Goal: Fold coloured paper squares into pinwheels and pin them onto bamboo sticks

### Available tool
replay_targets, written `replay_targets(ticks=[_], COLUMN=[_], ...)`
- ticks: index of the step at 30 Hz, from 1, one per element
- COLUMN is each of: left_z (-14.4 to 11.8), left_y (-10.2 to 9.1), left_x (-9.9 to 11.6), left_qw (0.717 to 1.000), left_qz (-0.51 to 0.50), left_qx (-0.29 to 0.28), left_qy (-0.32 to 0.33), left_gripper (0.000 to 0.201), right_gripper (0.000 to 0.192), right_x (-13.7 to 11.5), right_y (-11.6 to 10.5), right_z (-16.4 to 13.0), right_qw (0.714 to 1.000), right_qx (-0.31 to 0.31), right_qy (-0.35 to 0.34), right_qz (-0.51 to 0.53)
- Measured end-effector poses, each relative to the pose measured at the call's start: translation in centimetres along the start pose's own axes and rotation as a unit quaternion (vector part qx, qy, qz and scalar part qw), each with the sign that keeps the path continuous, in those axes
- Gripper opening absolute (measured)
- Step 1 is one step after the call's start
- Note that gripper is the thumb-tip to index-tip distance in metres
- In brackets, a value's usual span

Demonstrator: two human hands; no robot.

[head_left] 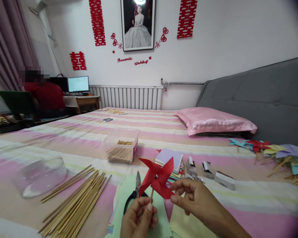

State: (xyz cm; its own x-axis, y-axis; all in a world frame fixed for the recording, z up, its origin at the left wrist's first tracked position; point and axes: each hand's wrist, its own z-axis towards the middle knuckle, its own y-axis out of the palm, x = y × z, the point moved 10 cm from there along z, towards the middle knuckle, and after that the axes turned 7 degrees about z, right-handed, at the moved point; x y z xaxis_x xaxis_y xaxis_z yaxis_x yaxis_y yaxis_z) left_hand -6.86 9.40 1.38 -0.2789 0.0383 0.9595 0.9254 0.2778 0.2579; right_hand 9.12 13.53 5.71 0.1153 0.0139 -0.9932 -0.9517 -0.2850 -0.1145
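We see a red paper pinwheel (157, 178) held up over a striped bedspread (76, 138), just below the centre of the view. Our left hand (139, 216), at 6 o'clock, has its fingers closed around the thin wooden stick under the pinwheel. Our right hand (191, 196), at 4 o'clock from the pinwheel, pinches a blade tip between thumb and fingers. A hard tug there could probably tear the paper or loosen the centre pin. Scissors (136, 193) lie at 8 o'clock, close behind the left hand; loose bamboo sticks (74, 201) lie farther at 9 o'clock. Finished pinwheels (275, 153) are piled at 2 o'clock.
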Motion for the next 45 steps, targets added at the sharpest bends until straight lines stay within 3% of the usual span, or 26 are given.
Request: replay_targets(ticks=[5,10,13,17,21,27,35,45], left_z=[-0.1,-0.5,-1.0,-1.7,-2.3,-3.4,-5.9,-7.5], left_y=[0.7,1.4,1.4,1.8,3.0,4.6,3.6,2.9], left_x=[-0.7,-0.7,0.1,1.0,-0.2,-1.9,-0.1,0.9], left_qw=[0.999,0.997,0.996,0.993,0.989,0.983,0.960,0.913], left_qz=[-0.042,-0.078,-0.077,-0.038,-0.026,0.003,0.152,0.325], left_qx=[0.021,0.014,0.004,-0.039,-0.092,-0.141,-0.149,-0.115], left_qy=[0.001,0.024,0.053,0.103,0.109,0.117,0.181,0.217], left_gripper=[0.037,0.035,0.031,0.025,0.020,0.032,0.025,0.028], right_gripper=[0.042,0.029,0.031,0.035,0.041,0.042,0.028,0.023], right_x=[0.4,0.7,0.3,1.3,2.3,1.4,-0.2,-0.6], right_y=[1.1,4.5,5.7,4.7,3.5,2.8,3.4,3.7], right_z=[-0.3,-0.8,-1.0,-1.8,-4.0,-7.9,-10.3,-11.9], right_qw=[1.000,0.997,0.992,0.983,0.966,0.937,0.909,0.900], right_qx=[0.009,-0.013,-0.013,0.084,0.189,0.320,0.365,0.378], right_qy=[0.015,-0.011,-0.058,-0.076,-0.097,-0.138,-0.197,-0.202], right_qz=[0.024,0.073,0.114,0.143,0.151,0.033,-0.049,-0.075])
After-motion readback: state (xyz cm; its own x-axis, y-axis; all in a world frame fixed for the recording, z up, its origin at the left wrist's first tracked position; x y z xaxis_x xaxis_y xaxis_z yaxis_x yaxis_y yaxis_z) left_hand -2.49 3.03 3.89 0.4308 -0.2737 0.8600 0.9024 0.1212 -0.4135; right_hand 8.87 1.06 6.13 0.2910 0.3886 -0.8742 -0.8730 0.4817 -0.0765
